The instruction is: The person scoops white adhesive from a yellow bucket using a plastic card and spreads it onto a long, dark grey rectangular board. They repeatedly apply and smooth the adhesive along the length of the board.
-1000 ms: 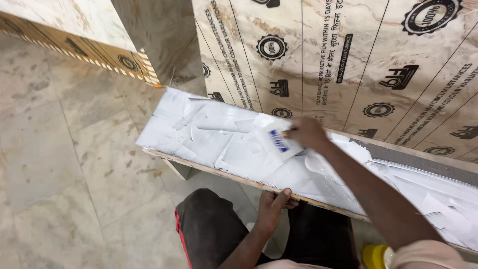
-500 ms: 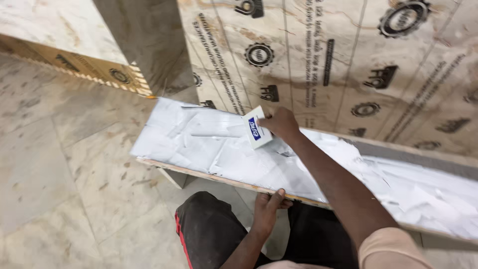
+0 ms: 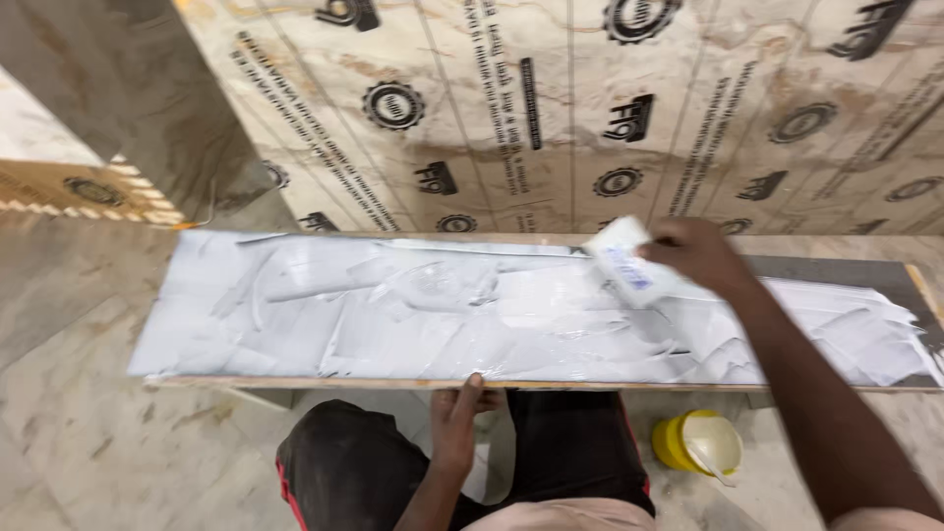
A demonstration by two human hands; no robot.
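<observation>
Right grip (image 3: pixel 703 254) clenched on white scraper (image 3: pixel 629 261) | glue-coated board (image 3: pixel 393 315) | marble floor (image 3: pixel 79 433), probably

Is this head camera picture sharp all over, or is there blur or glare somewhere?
Head view: mostly sharp, the printed wall panels read crisply. The right hand and its white spreader card are slightly smeared. The wet white paste on the board gives soft glare patches near the middle. Lighting is even and warm, with only faint shadow under the board by the left hand and yellow tub.
</observation>
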